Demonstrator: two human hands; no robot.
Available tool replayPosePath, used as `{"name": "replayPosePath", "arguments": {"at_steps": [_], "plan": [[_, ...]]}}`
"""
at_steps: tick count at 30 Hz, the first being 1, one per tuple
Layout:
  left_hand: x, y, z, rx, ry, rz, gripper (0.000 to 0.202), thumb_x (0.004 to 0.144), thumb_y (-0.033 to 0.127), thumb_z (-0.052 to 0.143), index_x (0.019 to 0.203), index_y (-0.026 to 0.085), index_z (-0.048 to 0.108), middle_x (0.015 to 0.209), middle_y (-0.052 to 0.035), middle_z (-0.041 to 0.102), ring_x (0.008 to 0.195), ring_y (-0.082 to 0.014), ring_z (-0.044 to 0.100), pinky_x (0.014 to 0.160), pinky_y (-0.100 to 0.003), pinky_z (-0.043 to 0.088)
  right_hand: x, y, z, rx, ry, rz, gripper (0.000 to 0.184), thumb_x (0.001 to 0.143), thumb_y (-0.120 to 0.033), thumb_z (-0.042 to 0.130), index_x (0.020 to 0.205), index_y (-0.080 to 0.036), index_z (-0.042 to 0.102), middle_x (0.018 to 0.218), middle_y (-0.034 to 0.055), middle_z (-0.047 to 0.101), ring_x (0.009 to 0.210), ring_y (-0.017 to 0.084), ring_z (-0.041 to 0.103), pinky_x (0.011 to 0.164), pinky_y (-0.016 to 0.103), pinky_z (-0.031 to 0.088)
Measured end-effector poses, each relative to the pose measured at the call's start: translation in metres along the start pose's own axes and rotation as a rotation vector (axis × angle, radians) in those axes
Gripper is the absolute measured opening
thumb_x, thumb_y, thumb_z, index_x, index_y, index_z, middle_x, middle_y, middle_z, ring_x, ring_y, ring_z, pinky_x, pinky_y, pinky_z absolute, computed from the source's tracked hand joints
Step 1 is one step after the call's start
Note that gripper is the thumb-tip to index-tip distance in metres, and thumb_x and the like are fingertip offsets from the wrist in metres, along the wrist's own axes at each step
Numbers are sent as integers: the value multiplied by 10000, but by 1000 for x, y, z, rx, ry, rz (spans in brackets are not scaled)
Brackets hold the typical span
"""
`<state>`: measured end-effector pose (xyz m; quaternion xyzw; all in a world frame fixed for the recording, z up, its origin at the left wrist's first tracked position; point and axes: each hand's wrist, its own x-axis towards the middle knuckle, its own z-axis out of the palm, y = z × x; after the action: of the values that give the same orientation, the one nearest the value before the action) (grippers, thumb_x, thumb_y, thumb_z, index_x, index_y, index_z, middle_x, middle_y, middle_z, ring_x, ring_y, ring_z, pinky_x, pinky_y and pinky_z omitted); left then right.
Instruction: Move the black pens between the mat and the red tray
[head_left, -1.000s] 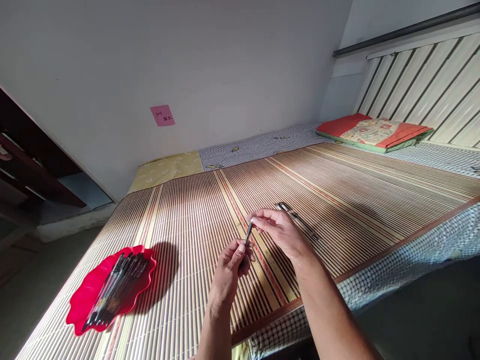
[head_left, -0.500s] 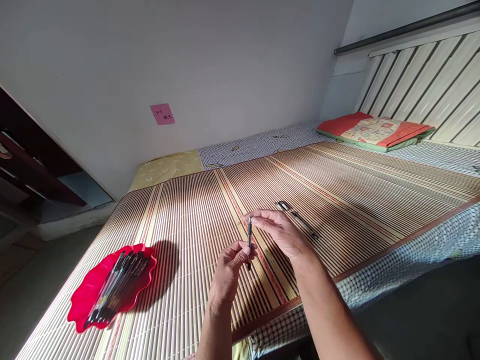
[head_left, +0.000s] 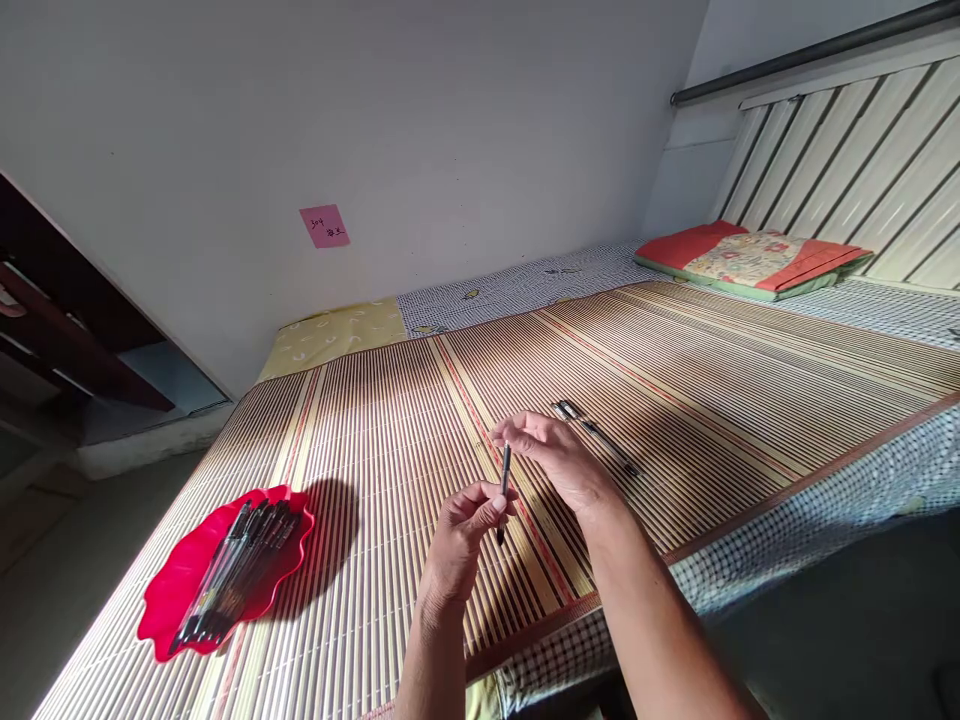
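Note:
My left hand [head_left: 459, 535] pinches a thin dark pen [head_left: 503, 490] between thumb and forefinger, holding it nearly upright over the bamboo mat [head_left: 697, 380]. My right hand [head_left: 559, 458] is closed on the pen's top end with its fingertips. Just beyond my right hand, a few dark pen parts [head_left: 596, 435] lie in a row on the mat. At the left, a red scalloped plate [head_left: 169, 620] holds several black pens [head_left: 232, 572].
The mat covers a bed with a checked sheet [head_left: 810, 530] at its near edge. A folded red and patterned pillow [head_left: 750, 258] lies at the far right by a slatted headboard [head_left: 847, 170]. A pink note [head_left: 325, 226] sticks on the white wall. Dark furniture [head_left: 52, 330] stands at the left.
The pen has swung from a slant to nearly upright between my hands. My right hand's fingertips have shifted a little on its top end. Nothing else has moved.

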<state>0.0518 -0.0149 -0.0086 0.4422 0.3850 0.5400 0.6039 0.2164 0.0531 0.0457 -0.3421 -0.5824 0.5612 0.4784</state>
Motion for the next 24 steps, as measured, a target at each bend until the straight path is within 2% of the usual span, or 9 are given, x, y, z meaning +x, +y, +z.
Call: {"name": "replayPosePath", "arguments": {"at_steps": [2,4,6,9,12,15,18,24], "plan": [[0,0,0,-3,5,5,235,865,401,789,843,167,790,818,-55,679,735,-153,493,749,-285,397,0,2,-2,7,-31,-31,348,922,-564,673,997,-249,800,1108,82,781,1054,244,684,1044,461,467],[0,0,0,-6,2,9,251,870,409,780,830,161,786,802,-55,670,731,-153,495,742,-286,396,-1,3,-2,12,-56,-63,295,930,-514,678,982,-257,814,1086,77,786,1052,238,683,1075,458,448],[0,-1,1,-15,-5,6,257,864,408,786,803,158,773,798,-54,665,731,-152,498,743,-287,400,0,3,-2,25,-47,-51,244,869,-478,756,917,-246,812,1002,70,791,1020,234,689,1080,448,443],[1,-2,2,-27,-6,-7,251,833,403,816,798,160,765,804,-50,668,717,-146,493,735,-286,405,1,3,-1,41,28,4,284,765,-491,849,825,-223,777,910,57,780,954,228,694,1030,432,469],[1,-2,3,-29,2,-10,269,819,416,827,775,160,757,795,-48,662,701,-140,483,719,-282,399,1,5,-2,47,2,-2,341,847,-559,761,914,-225,792,1012,81,785,1007,234,699,1014,431,481],[1,-2,3,-24,-6,-6,305,839,449,802,767,156,756,782,-51,648,709,-146,488,720,-284,395,1,9,-4,79,-67,-31,333,895,-546,712,996,-245,812,1085,90,789,1056,241,704,1040,446,482],[0,-2,3,-12,-16,-7,311,854,454,788,785,152,760,763,-49,628,715,-151,488,729,-287,397,2,13,-5,83,-53,-14,282,824,-496,801,920,-231,819,972,79,801,999,237,719,1066,453,471],[3,-6,3,29,63,5,321,757,426,874,732,162,694,694,-3,556,654,-126,447,652,-262,386,6,16,4,87,70,68,361,673,-505,899,809,-191,785,827,54,776,843,207,706,932,399,513]]}}
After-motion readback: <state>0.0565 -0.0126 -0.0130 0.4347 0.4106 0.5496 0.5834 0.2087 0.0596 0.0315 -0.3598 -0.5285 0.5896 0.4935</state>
